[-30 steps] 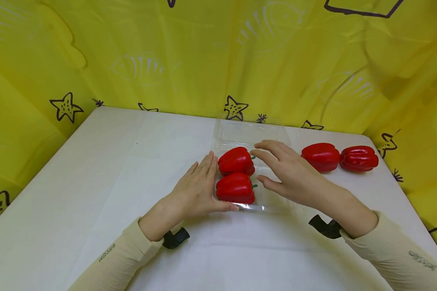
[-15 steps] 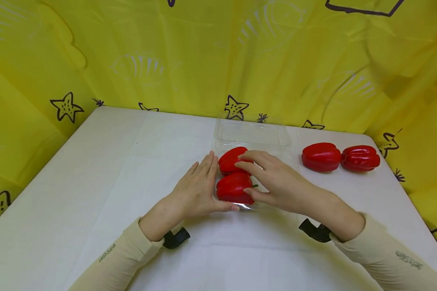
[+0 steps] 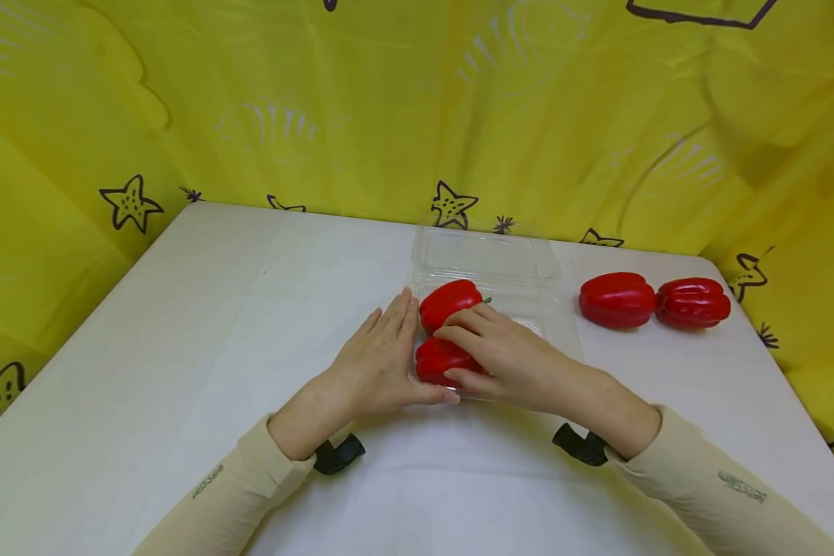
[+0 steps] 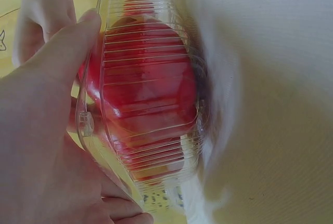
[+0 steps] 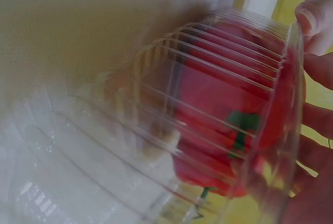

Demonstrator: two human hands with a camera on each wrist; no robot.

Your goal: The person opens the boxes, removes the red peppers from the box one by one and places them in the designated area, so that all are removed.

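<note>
Two red bell peppers lie side by side in the left part of a clear plastic clamshell box, which has its lid folded back. My left hand rests along the box's left side with straight fingers, its thumb at the front left corner. Curled over the nearer bell pepper, my right hand holds it with fingers on top and thumb at the front, hiding its stem end in the head view. The farther bell pepper sits just behind, green stem pointing right. Through the ribbed wall, the left wrist view shows a pepper.
Two more red bell peppers, one at the left and one at the right, lie end to end on the white table, right of the box. A yellow patterned curtain hangs behind the table.
My right hand has moved left over the box, passed across the farther pepper, then come nearer and closed its fingers over the nearer one. The left hand has stayed in place.
</note>
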